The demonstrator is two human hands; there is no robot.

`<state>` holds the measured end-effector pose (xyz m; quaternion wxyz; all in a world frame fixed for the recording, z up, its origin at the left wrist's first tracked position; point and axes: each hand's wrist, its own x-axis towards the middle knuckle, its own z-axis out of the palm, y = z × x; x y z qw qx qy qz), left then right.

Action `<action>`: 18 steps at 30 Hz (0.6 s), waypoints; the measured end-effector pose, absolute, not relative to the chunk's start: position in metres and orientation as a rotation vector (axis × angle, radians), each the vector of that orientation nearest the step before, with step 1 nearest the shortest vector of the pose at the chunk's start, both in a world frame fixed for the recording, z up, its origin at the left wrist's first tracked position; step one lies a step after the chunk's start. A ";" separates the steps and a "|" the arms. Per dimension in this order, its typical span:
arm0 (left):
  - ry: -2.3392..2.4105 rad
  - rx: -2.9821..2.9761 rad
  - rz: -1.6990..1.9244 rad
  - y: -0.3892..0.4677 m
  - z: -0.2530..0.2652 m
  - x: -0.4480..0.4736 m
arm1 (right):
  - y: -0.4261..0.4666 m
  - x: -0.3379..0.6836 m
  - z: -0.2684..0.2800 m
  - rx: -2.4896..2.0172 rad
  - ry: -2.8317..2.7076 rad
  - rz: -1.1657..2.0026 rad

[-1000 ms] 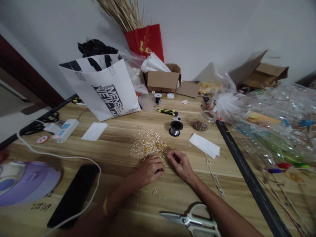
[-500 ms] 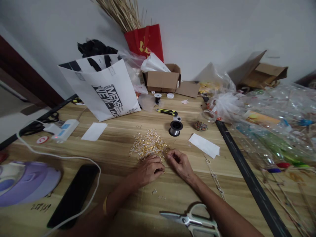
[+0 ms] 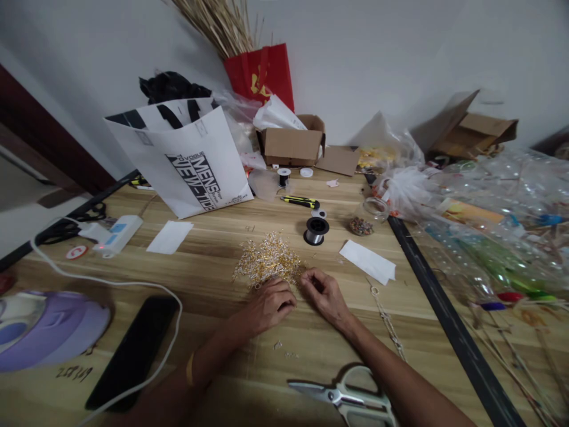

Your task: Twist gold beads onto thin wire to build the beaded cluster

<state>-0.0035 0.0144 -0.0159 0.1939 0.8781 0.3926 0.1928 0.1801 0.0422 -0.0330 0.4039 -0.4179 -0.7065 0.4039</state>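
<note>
A loose pile of small gold and silver metal pieces lies on the wooden table in front of me. At the near edge of the pile rests my left hand, its fingers curled and the thumb close to the forefinger. My right hand is just to the right of the pile, thumb and fingertips drawn together. Whatever either hand pinches is too small to make out. A few tiny silver pieces lie on the table below my hands. Beside my right forearm are scissors and a chain.
A wire spool, a box cutter and a glass jar of beads stand beyond the pile. White papers lie on both sides. A phone with a cable across it is at left, plastic bags at right.
My left hand's fingers have shifted very slightly. The right hand, the pile and everything else look the same.
</note>
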 end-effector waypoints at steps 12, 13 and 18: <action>1.015 2.503 0.647 0.014 -0.013 -0.001 | 0.042 0.180 -0.032 -1.032 -1.791 1.028; 1.001 2.492 0.664 0.014 -0.015 -0.001 | 0.042 0.180 -0.032 -1.028 -1.793 1.026; 0.959 2.441 0.713 0.015 -0.021 -0.001 | 0.042 0.181 -0.033 -1.044 -1.794 1.042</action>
